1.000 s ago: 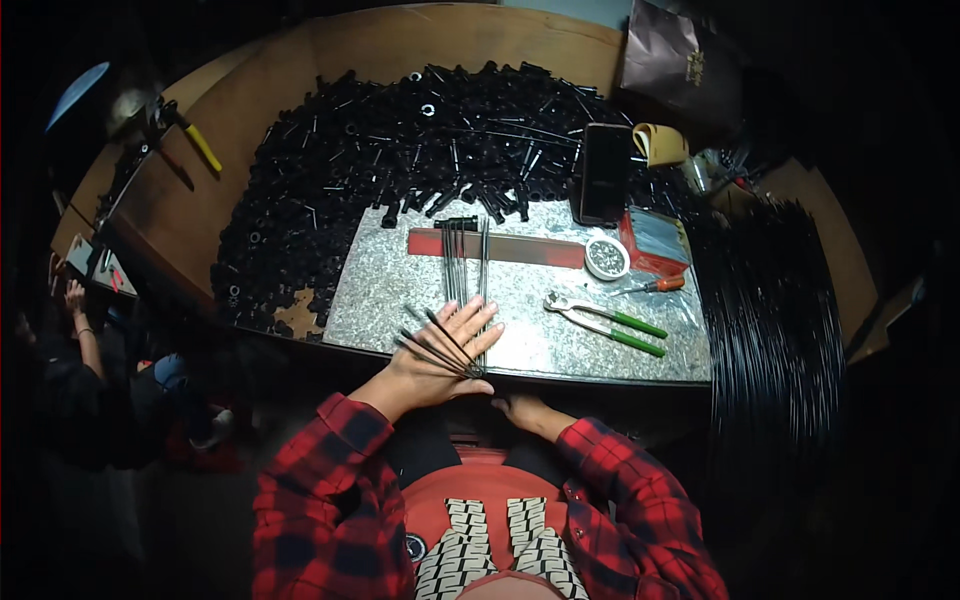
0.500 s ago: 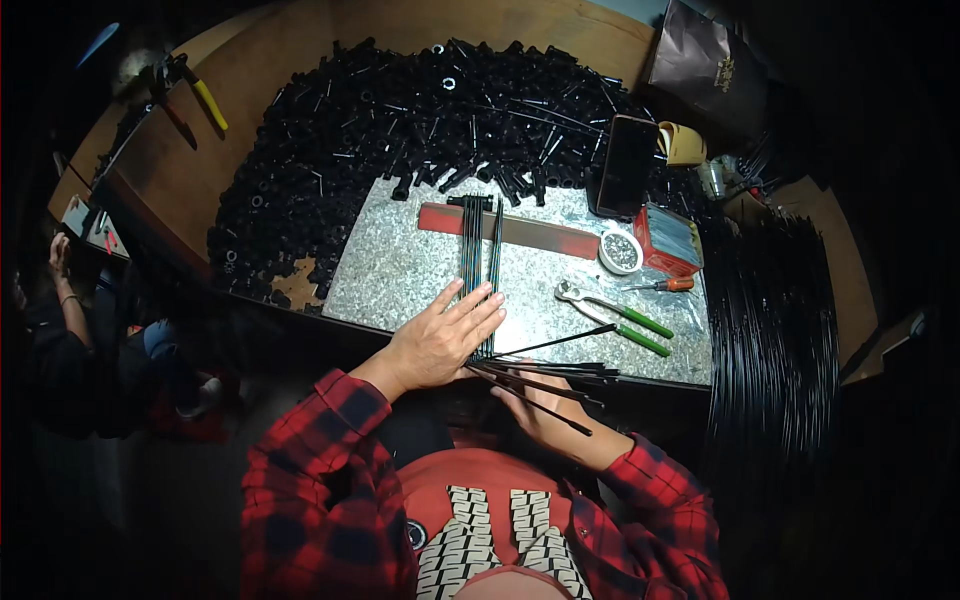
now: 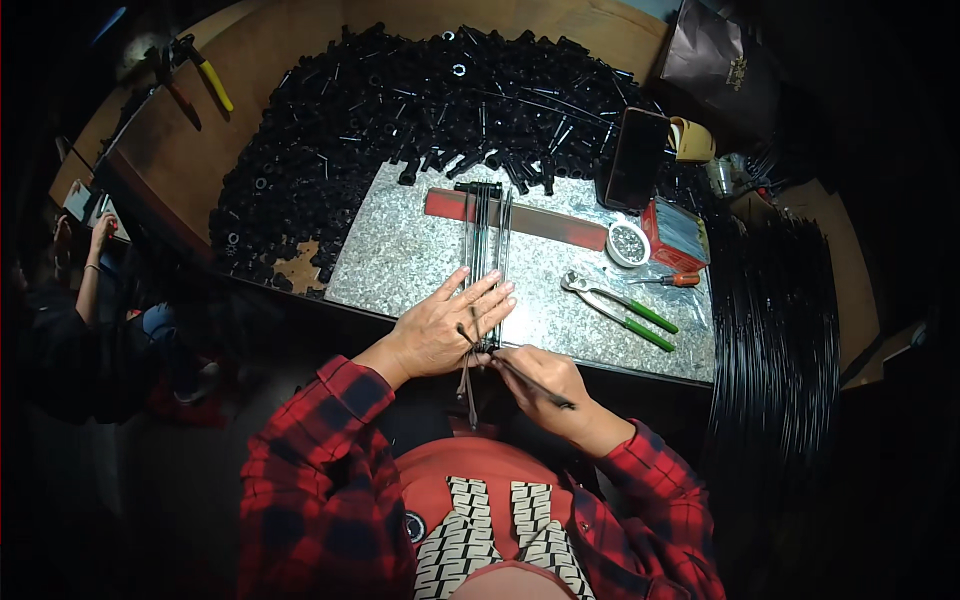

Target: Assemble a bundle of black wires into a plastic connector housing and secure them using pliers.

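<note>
My left hand (image 3: 445,325) lies flat across a row of thin black rods (image 3: 484,230), its fingers stretched out and pressing them to the speckled slab (image 3: 385,260). The far ends of the rods rest over a red and brown bar (image 3: 560,228), by a black fitting (image 3: 478,188). At the slab's near edge my right hand (image 3: 550,385) is closed around the near ends of some rods. A few dark ends stick out past its fingers, and others hang below my left hand. How many it grips is hidden.
Green-handled pincers (image 3: 625,312), an orange screwdriver (image 3: 680,280), a white cup of small metal bits (image 3: 627,244), a red box (image 3: 675,238) and a phone (image 3: 635,158) lie right. Black parts (image 3: 400,110) heap behind; long black rods (image 3: 775,330) hang far right. Another person's hand (image 3: 103,230) shows far left.
My right hand has come up from below the slab's edge and closed on the rod ends. Those ends, fanned out to the right before, are now gathered or hanging down. My left hand stays put.
</note>
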`<state>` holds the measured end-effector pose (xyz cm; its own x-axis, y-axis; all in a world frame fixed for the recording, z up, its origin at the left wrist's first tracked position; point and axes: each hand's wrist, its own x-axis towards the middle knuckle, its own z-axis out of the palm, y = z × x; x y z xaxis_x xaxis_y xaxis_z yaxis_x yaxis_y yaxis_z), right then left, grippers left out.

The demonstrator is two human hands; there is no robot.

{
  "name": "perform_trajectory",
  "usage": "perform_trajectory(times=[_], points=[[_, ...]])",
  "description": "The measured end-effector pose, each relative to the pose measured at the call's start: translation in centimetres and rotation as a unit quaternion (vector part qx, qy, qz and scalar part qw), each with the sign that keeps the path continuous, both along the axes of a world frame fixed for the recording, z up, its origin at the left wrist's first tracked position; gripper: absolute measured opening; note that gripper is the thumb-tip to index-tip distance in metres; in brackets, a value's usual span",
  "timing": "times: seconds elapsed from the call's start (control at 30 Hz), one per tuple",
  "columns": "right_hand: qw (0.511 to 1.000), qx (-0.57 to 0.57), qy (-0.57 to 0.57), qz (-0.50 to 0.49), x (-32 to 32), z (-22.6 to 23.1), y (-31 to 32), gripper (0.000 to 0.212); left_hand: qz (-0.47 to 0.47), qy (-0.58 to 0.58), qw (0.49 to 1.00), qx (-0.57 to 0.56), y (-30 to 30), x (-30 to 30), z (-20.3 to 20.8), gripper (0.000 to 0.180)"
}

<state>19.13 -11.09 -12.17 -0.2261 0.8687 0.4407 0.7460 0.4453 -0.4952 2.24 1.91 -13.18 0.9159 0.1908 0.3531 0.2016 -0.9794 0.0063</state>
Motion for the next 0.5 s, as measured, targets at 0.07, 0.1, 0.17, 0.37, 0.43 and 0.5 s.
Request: perform_trajectory(times=[0.07, 0.1, 0.17, 0.37, 0.43, 0.5], points=[[1.000, -0.016, -0.020, 0.009, -0.1, 0.0, 0.3, 0.014, -0.001, 0.005, 1.000, -0.011, 0.0, -0.1, -0.1, 0.077], [1.000, -0.015, -0.022, 0.003, -0.2, 0.4, 0.3, 0.012, -0.003, 0.010, 1.000, -0.023, 0.1, -0.1, -0.1, 0.078], [1.000, -0.014, -0.025, -0.003, -0.3, 0.6, 0.4, 0.011, -0.003, 0.004, 1.000, -0.019, 0.1, -0.1, -0.1, 0.078], [1.000, -0.019, -0.013, -0.002, -0.1, 0.3, 0.6, 0.015, 0.024, -0.008, 1.000, 0.004, 0.0, 0.1, -0.3, 0.076], [0.999, -0.037, -0.018, 0.005, 0.1, 0.2, 0.6, 0.017, 0.040, 0.021, 0.998, 0.049, 0.1, 0.3, -0.3, 0.075], [0.999, -0.038, 0.018, 0.032, 0.3, 0.6, 1.0, 0.017, 0.033, 0.013, 0.999, 0.023, 0.1, 0.0, -0.7, 0.076]])
